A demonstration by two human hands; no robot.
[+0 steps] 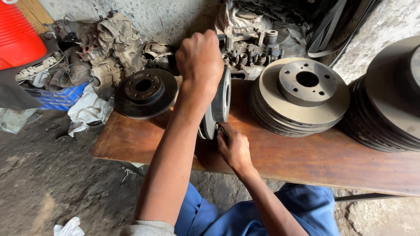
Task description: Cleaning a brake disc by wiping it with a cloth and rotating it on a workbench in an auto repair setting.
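Disc [221, 98] is standing on edge near the middle of the bench [306, 157], tilted slightly, hub face turned toward the stack on the right. Left hand [199, 59] is gripping its top rim, fingers clenched around the edge, knuckles up. Right hand [234, 146] is sitting at the lower rim where the disc is meeting the wood; fingers are curled against the edge, possibly pinching something small and dark, cannot tell what.

Dark disc [145, 92] is lying flat at the bench's left end, partly overhanging the back edge, apart from the upright one. Disc stack [302, 98] is sitting just right of the held disc, hub side up, several high, near but not touching as far as visible. Second stack [389, 100] is sitting at the far right, cut off by the frame.

Containers: red plastic vessel [17, 37] at top left, contents not visible. Blue crate [59, 98] on the floor is lying under grimy parts [105, 48] and a white rag [87, 109]; what's inside is hidden. Metal casting [251, 50] is resting against the wall behind the bench. Black belts [332, 26] are hanging at the top right.
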